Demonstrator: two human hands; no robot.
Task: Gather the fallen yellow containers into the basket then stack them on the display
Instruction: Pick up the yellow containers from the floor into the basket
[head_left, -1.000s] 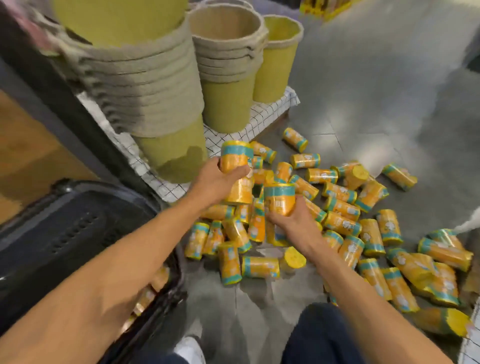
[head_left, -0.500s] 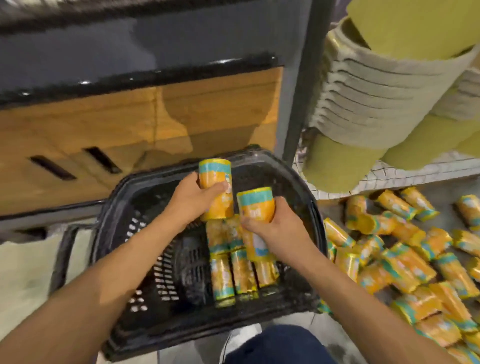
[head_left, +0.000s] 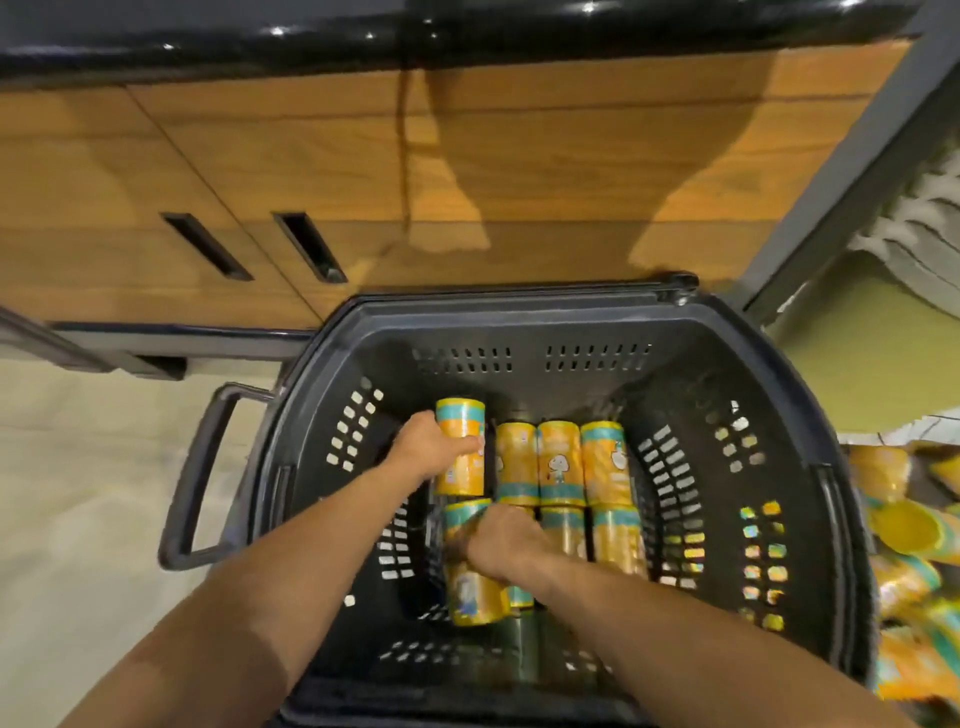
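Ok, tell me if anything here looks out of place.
Yes: a heap of yellow containers lies jumbled outside the basket, to its right. The containers inside lie in tidy rows.

The basket (head_left: 561, 317) stands in front of a cabinet (head_left: 415, 182), with its handle (head_left: 192, 478) on its left side. Inside the basket, containers (head_left: 558, 462) lie side by side in two rows. At the rows' left end, the left hand (head_left: 423, 449) grips the far container (head_left: 460, 415) and the right hand (head_left: 506, 543) grips the near container (head_left: 472, 597). Right of the basket, loose containers (head_left: 904, 525) lie heaped.
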